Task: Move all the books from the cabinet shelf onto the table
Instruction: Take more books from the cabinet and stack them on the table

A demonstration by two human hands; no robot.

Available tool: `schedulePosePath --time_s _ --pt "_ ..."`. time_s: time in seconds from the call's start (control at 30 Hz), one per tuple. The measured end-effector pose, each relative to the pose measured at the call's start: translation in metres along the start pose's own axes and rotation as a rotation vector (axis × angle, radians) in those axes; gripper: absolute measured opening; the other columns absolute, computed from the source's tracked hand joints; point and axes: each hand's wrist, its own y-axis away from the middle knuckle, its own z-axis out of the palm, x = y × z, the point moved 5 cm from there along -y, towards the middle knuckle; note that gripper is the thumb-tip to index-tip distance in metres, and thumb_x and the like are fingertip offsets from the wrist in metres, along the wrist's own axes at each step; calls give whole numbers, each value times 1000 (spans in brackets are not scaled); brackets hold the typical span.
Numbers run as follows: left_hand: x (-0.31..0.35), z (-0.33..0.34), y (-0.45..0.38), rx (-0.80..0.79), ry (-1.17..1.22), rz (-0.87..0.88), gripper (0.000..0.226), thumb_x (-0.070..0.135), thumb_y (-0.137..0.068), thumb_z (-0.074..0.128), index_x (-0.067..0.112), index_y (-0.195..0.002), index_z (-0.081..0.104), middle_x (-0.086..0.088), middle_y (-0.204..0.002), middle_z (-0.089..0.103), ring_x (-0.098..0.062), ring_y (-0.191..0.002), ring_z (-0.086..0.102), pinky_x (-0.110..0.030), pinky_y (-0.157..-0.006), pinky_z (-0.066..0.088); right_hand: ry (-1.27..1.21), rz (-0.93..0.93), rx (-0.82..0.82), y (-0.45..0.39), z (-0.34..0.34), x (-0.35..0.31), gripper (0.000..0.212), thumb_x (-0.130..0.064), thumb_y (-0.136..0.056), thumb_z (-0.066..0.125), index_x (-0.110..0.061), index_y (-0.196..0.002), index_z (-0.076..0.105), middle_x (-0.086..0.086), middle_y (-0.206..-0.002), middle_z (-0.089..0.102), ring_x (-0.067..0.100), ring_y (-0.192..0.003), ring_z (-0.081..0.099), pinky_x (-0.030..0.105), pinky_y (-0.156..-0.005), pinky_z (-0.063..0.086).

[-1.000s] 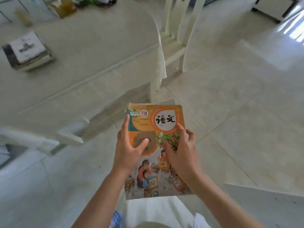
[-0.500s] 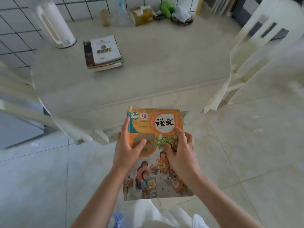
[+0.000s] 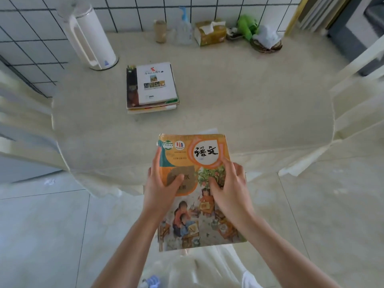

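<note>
I hold an orange textbook with a children's picture on its cover flat in front of me, its far end over the table's near edge. My left hand grips its left side, thumb on the cover. My right hand grips the right side, thumb and fingers on the cover. A stack of books with a white-covered one on top lies on the cream table, left of centre, well beyond my hands. The cabinet is out of view.
A white thermos jug stands at the table's back left. Along the tiled wall sit a cup, a clear bottle, a tissue box and a basket. White chairs flank the table at left and right.
The view has swung from the floor and table corner to face the table squarely, which is nearer. Both hands keep the same grip on the textbook.
</note>
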Motion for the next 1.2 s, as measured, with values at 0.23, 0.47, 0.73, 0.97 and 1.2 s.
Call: schedulePosePath --time_s 0.23,0.47,0.73,0.97,1.2 --pt "41 40 -76 48 7 11 93 45 -69 71 59 -144 18 6 -136 51 -18 -122 55 -52 -88 56 -97 49 15 -101 -31 9 84 -27 -88 66 -25 -151 11 4 -147 34 19 -132 39 26 -98 32" --pt "88 86 -162 82 56 54 99 16 -78 78 50 -146 13 6 -141 45 -14 -123 50 -51 -91 55 -178 239 -71 -218 -69 19 101 -28 -79 77 -20 -153 9 10 -150 35 30 -135 39 49 -109 38" --pt "122 97 -236 97 95 101 99 10 -75 81 34 -150 21 14 -137 44 0 -119 48 -17 -82 50 -267 278 -142 -305 -86 19 67 -29 -69 85 -19 -127 52 -5 -111 62 18 -104 60 41 -95 49" --pt "141 98 -292 -98 188 104 110 -15 -65 79 31 -149 25 10 -132 54 3 -105 63 -16 -73 56 -322 126 -18 -342 -98 8 89 -8 -59 89 -22 -131 38 -6 -121 53 14 -113 51 31 -93 42" --pt "124 106 -309 -113 155 77 63 -11 -62 84 0 -119 60 -4 -101 73 -9 -90 72 -16 -69 55 -322 -59 159 -346 -103 5 75 -18 -49 86 -15 -118 56 -12 -103 66 -2 -93 62 15 -76 46"
